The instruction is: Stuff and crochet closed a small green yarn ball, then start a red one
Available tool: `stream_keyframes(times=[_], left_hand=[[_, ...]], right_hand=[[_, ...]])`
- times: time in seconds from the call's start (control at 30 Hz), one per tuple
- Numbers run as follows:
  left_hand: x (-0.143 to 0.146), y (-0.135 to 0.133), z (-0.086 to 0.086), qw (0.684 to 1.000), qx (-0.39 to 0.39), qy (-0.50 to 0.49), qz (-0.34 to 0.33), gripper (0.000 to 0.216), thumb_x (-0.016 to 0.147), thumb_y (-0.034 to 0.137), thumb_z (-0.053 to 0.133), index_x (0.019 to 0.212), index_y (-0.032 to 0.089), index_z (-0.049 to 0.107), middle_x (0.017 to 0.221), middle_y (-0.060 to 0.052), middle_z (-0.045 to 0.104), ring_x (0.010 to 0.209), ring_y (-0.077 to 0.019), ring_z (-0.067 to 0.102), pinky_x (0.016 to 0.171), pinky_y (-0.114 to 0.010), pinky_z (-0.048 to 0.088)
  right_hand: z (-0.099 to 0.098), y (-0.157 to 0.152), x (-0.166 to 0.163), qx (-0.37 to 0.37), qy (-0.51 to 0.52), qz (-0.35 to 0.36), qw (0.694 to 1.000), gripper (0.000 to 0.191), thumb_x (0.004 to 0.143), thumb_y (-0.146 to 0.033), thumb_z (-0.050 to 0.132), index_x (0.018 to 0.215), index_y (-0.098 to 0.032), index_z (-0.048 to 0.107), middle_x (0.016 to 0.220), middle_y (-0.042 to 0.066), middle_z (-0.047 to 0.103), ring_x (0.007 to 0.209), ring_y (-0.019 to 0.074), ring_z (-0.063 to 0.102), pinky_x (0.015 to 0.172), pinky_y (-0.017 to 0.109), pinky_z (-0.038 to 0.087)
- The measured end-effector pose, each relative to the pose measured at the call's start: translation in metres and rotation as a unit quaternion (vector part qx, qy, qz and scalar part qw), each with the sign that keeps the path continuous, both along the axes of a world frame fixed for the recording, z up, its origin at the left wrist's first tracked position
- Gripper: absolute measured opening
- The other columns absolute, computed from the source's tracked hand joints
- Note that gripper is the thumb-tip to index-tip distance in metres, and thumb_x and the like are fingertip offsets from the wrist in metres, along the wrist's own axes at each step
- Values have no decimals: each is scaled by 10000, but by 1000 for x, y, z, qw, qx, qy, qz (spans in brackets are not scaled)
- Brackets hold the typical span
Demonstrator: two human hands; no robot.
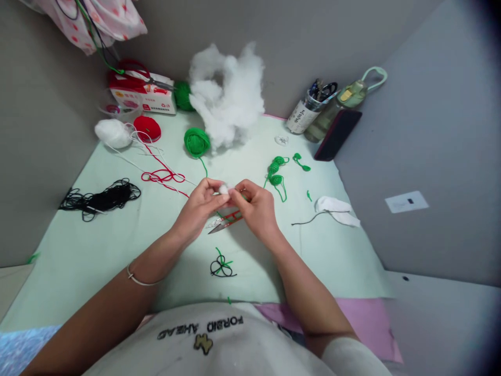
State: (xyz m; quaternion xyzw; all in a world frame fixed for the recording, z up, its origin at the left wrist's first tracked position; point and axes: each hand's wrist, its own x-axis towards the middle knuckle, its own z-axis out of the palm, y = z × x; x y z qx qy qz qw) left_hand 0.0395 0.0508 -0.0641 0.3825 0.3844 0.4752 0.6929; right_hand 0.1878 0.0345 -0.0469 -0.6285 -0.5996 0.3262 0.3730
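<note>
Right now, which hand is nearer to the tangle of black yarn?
The left. The left hand is off to the right of the black yarn, with a gap between them; the right hand is farther away, beyond the left one.

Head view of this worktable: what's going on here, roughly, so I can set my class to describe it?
The person's left hand and right hand hold a small white tuft between them. Red-handled snips lie below the hands. Beyond are a green yarn ball and a large heap of white fluff. Green crocheted pieces lie to the right, and tangled black yarn to the left.
</note>
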Motion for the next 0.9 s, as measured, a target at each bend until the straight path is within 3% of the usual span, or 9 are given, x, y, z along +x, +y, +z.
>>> stream_keyframes(times=[0.1,0.2,0.4,0.5,0.67,0.77,0.9], left_hand=[[0,0,-6,999,46,15,4,388,738,330,856,955,198,563,878,10,662,771,-138,700,775,-301,597],[2,2,-11,996,65,52,25,374,761,371,824,925,207,531,840,13,650,674,-136,682,694,-306,592],[4,5,-15,990,85,90,67,342,736,338,809,898,216,533,754,34,601,627,-125,609,607,-257,524],[4,6,-15,987,95,105,80,306,748,341,791,891,212,553,716,33,586,630,-131,581,598,-254,497],[5,7,-14,982,107,124,98,295,732,291,788,865,217,535,721,44,562,589,-114,555,560,-248,464],[8,4,-14,980,111,128,107,306,742,232,762,888,235,493,701,66,558,561,-108,564,545,-240,455],[9,1,-14,981,112,123,102,289,756,204,716,918,235,479,719,69,572,593,-110,611,595,-246,495]], right_hand=[[3,3,1,-41,102,7,994,259,881,-401,626,716,-217,550,515,-70,525,509,108,461,555,234,357],[6,3,1,-60,140,32,988,259,892,-398,599,718,-212,550,539,-59,549,510,106,468,535,232,345],[7,-6,-7,-31,37,89,995,141,877,-287,559,771,-235,481,522,-105,340,494,94,317,528,236,267],[4,-11,-12,-9,-16,94,995,76,864,-227,524,804,-237,479,543,-102,359,493,93,330,543,238,284],[4,-10,-9,-34,47,94,994,132,899,-299,544,790,-230,519,529,-94,343,499,100,342,525,237,280],[5,-3,-4,-61,135,78,986,282,923,-424,536,751,-205,580,577,-56,475,535,104,391,519,237,303],[1,4,-3,-85,190,56,976,312,868,-456,601,702,-193,591,678,-9,632,589,109,468,533,229,337]])
